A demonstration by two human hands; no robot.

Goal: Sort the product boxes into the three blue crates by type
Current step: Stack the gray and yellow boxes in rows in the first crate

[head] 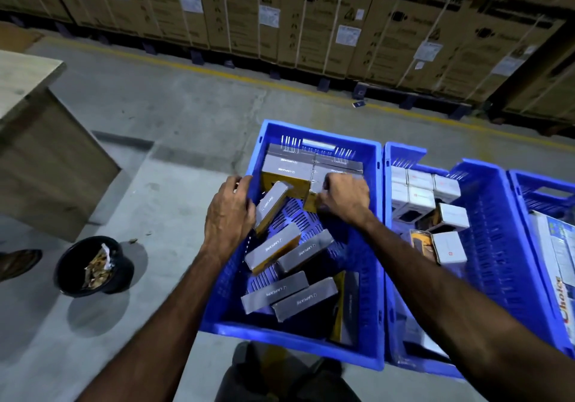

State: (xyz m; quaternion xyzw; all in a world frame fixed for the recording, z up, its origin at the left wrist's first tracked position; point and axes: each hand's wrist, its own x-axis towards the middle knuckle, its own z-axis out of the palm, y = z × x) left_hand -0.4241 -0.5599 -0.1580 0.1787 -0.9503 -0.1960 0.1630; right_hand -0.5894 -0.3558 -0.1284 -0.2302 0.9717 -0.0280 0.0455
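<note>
While I watched, my left hand (228, 215) gripped a tilted grey box (270, 207) in the crate (371, 277); my right hand's (345, 196) fingers (323, 204) pinched a stacked box (311, 202).

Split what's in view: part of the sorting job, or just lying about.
Job: left crate of grey boxes; middle crate of white boxes; right crate; left hand; right hand.
Lying about: black bucket; wooden table; washing machine cartons.
</note>
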